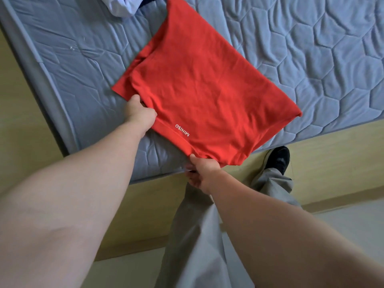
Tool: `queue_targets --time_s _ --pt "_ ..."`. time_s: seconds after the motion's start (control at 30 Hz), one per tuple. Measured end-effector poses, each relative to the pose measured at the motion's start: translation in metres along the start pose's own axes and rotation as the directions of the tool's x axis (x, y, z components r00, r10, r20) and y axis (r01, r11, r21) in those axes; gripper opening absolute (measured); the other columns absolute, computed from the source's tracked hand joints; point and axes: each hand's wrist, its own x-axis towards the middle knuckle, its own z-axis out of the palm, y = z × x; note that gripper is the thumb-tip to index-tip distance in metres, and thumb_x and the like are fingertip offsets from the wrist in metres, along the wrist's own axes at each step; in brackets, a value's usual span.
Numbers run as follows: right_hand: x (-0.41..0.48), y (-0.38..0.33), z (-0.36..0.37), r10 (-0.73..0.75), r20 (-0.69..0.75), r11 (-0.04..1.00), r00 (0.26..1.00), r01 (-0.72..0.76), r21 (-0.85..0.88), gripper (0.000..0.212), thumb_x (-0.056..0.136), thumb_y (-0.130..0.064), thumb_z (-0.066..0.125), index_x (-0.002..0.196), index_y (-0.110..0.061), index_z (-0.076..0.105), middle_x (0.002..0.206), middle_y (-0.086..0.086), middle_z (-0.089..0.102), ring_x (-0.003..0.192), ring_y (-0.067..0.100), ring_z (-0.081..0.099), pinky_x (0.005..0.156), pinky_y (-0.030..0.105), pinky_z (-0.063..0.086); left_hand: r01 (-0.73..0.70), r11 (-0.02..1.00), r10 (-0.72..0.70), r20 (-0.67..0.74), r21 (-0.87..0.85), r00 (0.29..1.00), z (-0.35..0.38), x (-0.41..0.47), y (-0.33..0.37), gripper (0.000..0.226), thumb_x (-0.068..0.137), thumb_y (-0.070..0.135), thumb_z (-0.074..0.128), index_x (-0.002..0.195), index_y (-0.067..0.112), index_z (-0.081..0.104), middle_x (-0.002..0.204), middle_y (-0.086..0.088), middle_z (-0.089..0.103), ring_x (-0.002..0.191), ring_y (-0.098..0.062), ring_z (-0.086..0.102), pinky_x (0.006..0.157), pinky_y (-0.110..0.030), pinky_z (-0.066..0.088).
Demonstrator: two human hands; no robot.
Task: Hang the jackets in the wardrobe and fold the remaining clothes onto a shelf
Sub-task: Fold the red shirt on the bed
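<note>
Fingers curl under the edge of the red T-shirt (199,84) on both sides. The left hand (141,114) grips the shirt's left edge, thumb out along the fabric and the fingertips tucked out of sight beneath the top layer. The right hand (202,173) pinches the near corner of the hem, thumb pressed on top of the cloth and the other fingers bent underneath, just over the mattress edge.

The T-shirt lies on the blue-grey quilted mattress (311,48), folded into a rough rectangle set at a slant. A narrower red layer shows out from under it on the left side. White "MINISO" lettering (182,130) sits near the hem, between the two hands. The near corner overhangs the mattress edge where the right hand holds it.

At the top of the mattress, well apart from the shirt's middle, lies a bunched white garment (124,7) with what may be a dark blue piece beside it, mostly cut off by the frame.

A light wooden bed frame (332,142) runs round the mattress. Below it stand the person's grey trousers (197,246) and a black shoe (278,159) against the frame.
</note>
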Motion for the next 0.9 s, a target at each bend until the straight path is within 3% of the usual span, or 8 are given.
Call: queue_targets --time_s 0.13,0.23,0.3,0.47,0.5,0.67,0.77,0.9 --pt "-0.016 -0.020 -0.011 -0.008 -0.053 0.906 0.999 -0.015 -0.424 0.037 0.103 -0.043 0.047 0.089 -0.010 0.056 0.083 0.011 0.066 0.049 0.022 0.059 0.046 0.018 0.041 0.130 0.941 -0.065 -0.211 0.312 0.975 -0.003 -0.008 0.032 0.060 0.074 0.028 0.077 0.124 0.011 0.048 0.129 -0.015 0.059 0.117 -0.035 0.061 0.093 -0.038 0.049" --pt "-0.031 -0.058 -0.039 -0.314 -0.120 0.706 0.942 0.147 -0.692 0.037 0.094 -0.033 0.050 0.098 -0.001 0.069 0.096 0.018 0.073 0.082 0.033 0.072 0.063 0.025 0.047 0.048 0.893 0.132 -0.360 0.448 0.923 -0.005 -0.021 0.081 0.068 0.074 0.038 0.075 0.130 0.010 0.047 0.137 -0.015 0.050 0.124 -0.034 0.055 0.104 -0.045 0.043" --pt "-0.040 -0.088 -0.063 -0.541 -0.175 0.588 0.823 0.220 -0.779 0.042 0.088 -0.032 0.050 0.114 -0.003 0.068 0.115 0.019 0.069 0.108 0.037 0.066 0.082 0.033 0.048 -0.147 0.824 0.338 -0.268 0.547 0.902 0.001 -0.021 0.118 0.055 0.080 0.027 0.070 0.129 0.011 0.049 0.137 -0.014 0.047 0.122 -0.034 0.055 0.104 -0.044 0.043" --pt "-0.041 -0.159 -0.117 -0.905 -0.168 0.253 0.391 0.177 -0.951 0.044 0.079 -0.021 0.050 0.122 -0.013 0.051 0.125 0.016 0.053 0.120 0.040 0.049 0.097 0.050 0.039 -0.492 0.457 0.560 0.190 0.741 0.807 0.026 0.003 0.208 0.054 0.084 0.002 0.058 0.136 0.013 0.047 0.144 -0.007 0.035 0.112 -0.039 0.060 0.095 -0.051 0.051" --pt "-0.037 -0.171 -0.128 -0.897 -0.158 0.230 0.412 0.130 -0.964 0.047 0.078 -0.021 0.050 0.124 -0.014 0.049 0.127 0.016 0.052 0.123 0.039 0.048 0.099 0.051 0.038 -0.514 0.374 0.567 0.248 0.772 0.786 0.031 0.010 0.223 0.054 0.084 0.002 0.058 0.136 0.013 0.048 0.144 -0.007 0.036 0.112 -0.041 0.060 0.092 -0.054 0.051" --pt "-0.017 -0.214 -0.178 -0.625 -0.162 0.284 0.764 0.028 -0.958 0.040 0.078 -0.024 0.052 0.117 -0.019 0.052 0.127 0.011 0.061 0.120 0.034 0.057 0.099 0.047 0.042 -0.512 -0.048 0.443 0.478 0.858 0.759 0.055 0.033 0.273 0.043 0.089 0.011 0.055 0.131 0.012 0.051 0.131 -0.014 0.054 0.117 -0.040 0.060 0.089 -0.051 0.049" --pt "-0.012 -0.224 -0.196 -0.586 0.034 0.135 0.809 0.139 -0.981 0.022 0.087 -0.019 0.052 0.104 -0.011 0.062 0.120 0.016 0.066 0.108 0.034 0.065 0.077 0.032 0.048 -0.479 -0.198 0.277 0.518 0.855 0.809 0.064 0.034 0.292 0.043 0.088 0.016 0.059 0.130 0.016 0.053 0.130 -0.013 0.059 0.118 -0.036 0.060 0.084 -0.047 0.051" --pt "-0.013 -0.239 -0.209 -0.505 0.133 0.041 0.853 0.177 -0.983 0.033 0.098 -0.018 0.045 0.115 0.000 0.066 0.123 0.019 0.066 0.112 0.035 0.064 0.074 0.028 0.040 -0.451 -0.370 -0.040 0.471 0.812 0.881 0.079 0.030 0.322 0.034 0.087 0.011 0.066 0.121 0.009 0.070 0.122 -0.013 0.070 0.108 -0.029 0.069 0.087 -0.040 0.057"
